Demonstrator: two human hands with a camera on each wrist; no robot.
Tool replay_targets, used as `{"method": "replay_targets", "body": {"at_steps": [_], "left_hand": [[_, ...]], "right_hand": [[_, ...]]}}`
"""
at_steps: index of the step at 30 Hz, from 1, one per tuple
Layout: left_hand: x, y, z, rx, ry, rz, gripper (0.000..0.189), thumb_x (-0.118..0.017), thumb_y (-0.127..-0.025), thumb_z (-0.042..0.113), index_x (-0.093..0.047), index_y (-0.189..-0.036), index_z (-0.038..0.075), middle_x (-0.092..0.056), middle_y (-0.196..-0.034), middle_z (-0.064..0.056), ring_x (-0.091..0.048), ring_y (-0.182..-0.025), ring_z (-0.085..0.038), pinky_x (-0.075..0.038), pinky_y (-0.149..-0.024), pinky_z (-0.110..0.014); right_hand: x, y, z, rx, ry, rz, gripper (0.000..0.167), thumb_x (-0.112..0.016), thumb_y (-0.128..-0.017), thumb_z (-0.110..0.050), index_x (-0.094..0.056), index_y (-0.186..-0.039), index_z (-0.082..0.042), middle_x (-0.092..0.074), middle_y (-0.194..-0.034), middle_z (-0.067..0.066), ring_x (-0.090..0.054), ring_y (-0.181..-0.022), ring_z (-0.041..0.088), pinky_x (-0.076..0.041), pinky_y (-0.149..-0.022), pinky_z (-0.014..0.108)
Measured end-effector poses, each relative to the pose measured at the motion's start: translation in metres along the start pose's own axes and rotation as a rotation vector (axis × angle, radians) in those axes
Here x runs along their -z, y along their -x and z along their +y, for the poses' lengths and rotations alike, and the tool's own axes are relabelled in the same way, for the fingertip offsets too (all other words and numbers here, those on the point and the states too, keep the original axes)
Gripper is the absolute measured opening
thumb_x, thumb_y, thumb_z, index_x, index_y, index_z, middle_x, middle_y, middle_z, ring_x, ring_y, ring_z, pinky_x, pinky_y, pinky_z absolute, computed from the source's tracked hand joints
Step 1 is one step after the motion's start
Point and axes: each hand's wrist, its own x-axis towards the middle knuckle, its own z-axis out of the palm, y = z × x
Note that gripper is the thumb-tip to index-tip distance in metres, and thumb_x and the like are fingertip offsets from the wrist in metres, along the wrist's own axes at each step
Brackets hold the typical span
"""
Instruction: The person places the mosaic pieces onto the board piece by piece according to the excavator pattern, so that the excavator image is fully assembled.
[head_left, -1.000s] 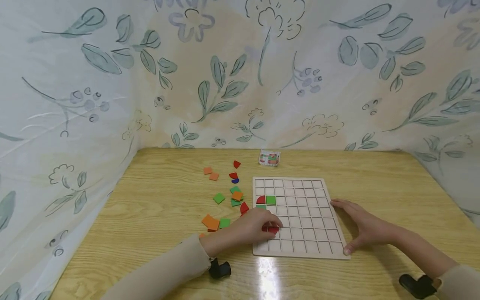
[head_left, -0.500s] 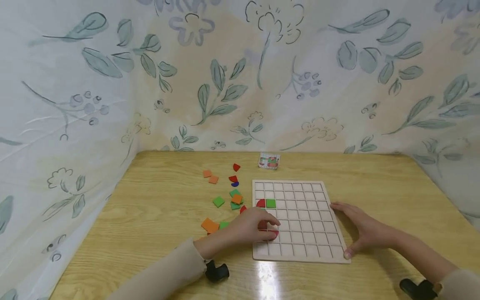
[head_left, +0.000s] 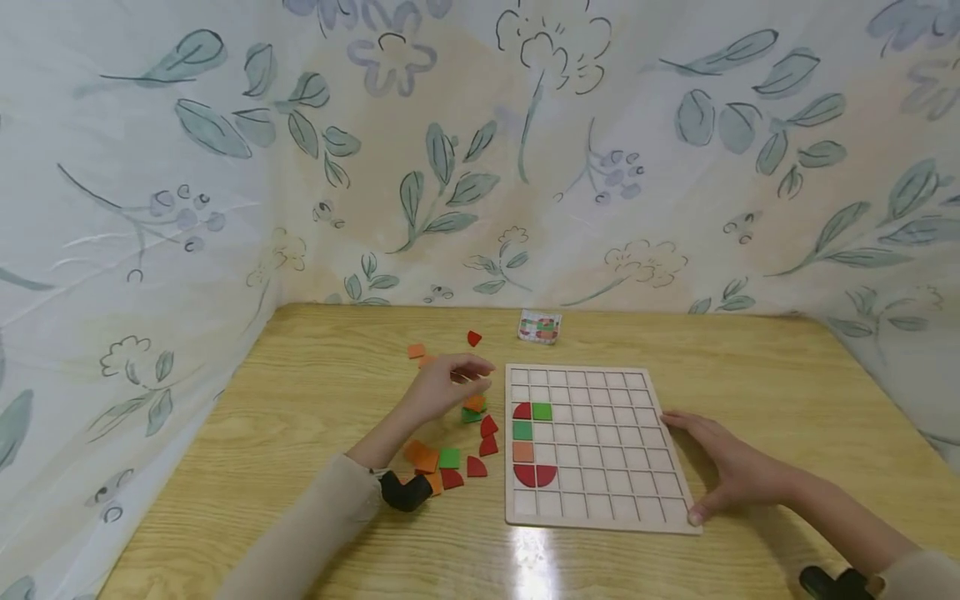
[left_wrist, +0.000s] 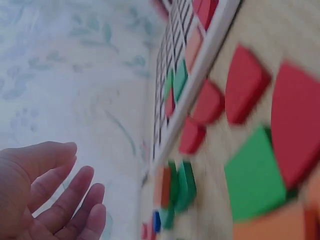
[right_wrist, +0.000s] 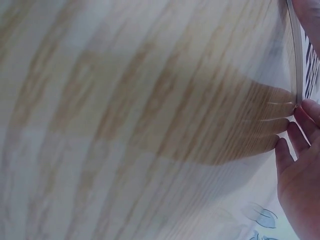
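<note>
My left hand (head_left: 442,387) hovers over the loose pieces left of the board, its fingers loosely bent and holding nothing; in the left wrist view the left hand (left_wrist: 55,195) shows a gap between thumb and fingers. A pale wooden grid board (head_left: 600,450) carries a red quarter-circle (head_left: 522,410), a light green square (head_left: 542,412), a darker green square (head_left: 522,431), an orange square (head_left: 523,452) and two red quarter-circles (head_left: 536,476) side by side. My right hand (head_left: 738,462) rests at the board's right edge, fingers extended, thumb at the near corner.
Loose orange squares (head_left: 422,456), green squares (head_left: 449,458) and red quarter-circles (head_left: 489,427) lie left of the board on the wooden table (head_left: 300,400). A small pattern card (head_left: 539,327) lies behind the board. A floral cloth (head_left: 450,167) hangs at the back.
My left hand has let go of an orange square on the board, above the paired red quarter-circles, and moved back left over the loose pieces. The right hand stays at the board's edge.
</note>
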Motion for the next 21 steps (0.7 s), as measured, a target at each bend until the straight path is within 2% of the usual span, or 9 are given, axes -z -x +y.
{"method": "replay_targets", "body": {"at_steps": [3,8,12,15,18,21], "left_hand": [[0.008,-0.002,-0.007,0.043,-0.013,0.034,0.026,-0.066,-0.086,0.02,-0.067,-0.108,0.008,-0.068,-0.1,-0.001,-0.06,-0.09,-0.014,-0.049,-0.079,-0.028],[0.016,-0.003,-0.018,0.07,-0.068,0.037,0.024,-0.066,-0.086,0.02,-0.068,-0.107,0.01,-0.068,-0.102,-0.002,-0.06,-0.089,-0.015,-0.049,-0.079,-0.03],[0.023,-0.005,-0.026,0.072,-0.105,0.06,0.023,-0.065,-0.086,0.018,-0.068,-0.107,0.009,-0.068,-0.101,-0.002,-0.061,-0.088,-0.017,-0.049,-0.079,-0.031],[0.029,-0.005,-0.032,0.053,-0.127,0.073,0.023,-0.065,-0.086,0.015,-0.068,-0.107,0.007,-0.068,-0.102,-0.005,-0.062,-0.088,-0.019,-0.05,-0.08,-0.033],[0.033,-0.004,-0.035,0.039,-0.154,0.05,0.022,-0.065,-0.086,0.012,-0.067,-0.106,0.006,-0.068,-0.103,-0.008,-0.063,-0.089,-0.021,-0.05,-0.08,-0.034],[0.036,-0.001,-0.037,0.041,-0.182,0.016,0.02,-0.066,-0.085,0.011,-0.068,-0.104,0.005,-0.067,-0.101,-0.009,-0.062,-0.087,-0.02,-0.051,-0.078,-0.033]], "right_hand": [[-0.001,0.0,0.0,-0.002,0.008,0.005,0.119,-0.08,-0.046,-0.056,-0.03,-0.139,0.0,-0.035,-0.136,0.025,-0.028,-0.122,0.035,-0.005,-0.093,-0.003],[-0.002,0.0,0.0,-0.013,0.007,0.003,0.119,-0.08,-0.046,-0.057,-0.03,-0.139,-0.001,-0.034,-0.137,0.024,-0.026,-0.124,0.028,-0.005,-0.092,-0.003],[-0.002,0.0,0.0,-0.024,0.002,-0.004,0.119,-0.08,-0.047,-0.057,-0.029,-0.14,-0.001,-0.034,-0.137,0.024,-0.025,-0.125,0.027,-0.005,-0.092,-0.003],[-0.001,0.001,0.0,-0.047,-0.004,-0.013,0.12,-0.08,-0.047,-0.057,-0.029,-0.14,-0.002,-0.033,-0.139,0.022,-0.023,-0.128,0.018,-0.006,-0.091,-0.003],[-0.001,0.001,0.001,-0.06,-0.013,-0.019,0.12,-0.08,-0.047,-0.057,-0.028,-0.141,-0.003,-0.032,-0.14,0.022,-0.017,-0.13,0.003,-0.006,-0.091,-0.003],[-0.001,0.001,0.001,-0.049,-0.019,-0.02,0.12,-0.08,-0.047,-0.057,-0.028,-0.14,-0.003,-0.031,-0.139,0.023,-0.018,-0.132,0.011,-0.005,-0.092,-0.003]]}}
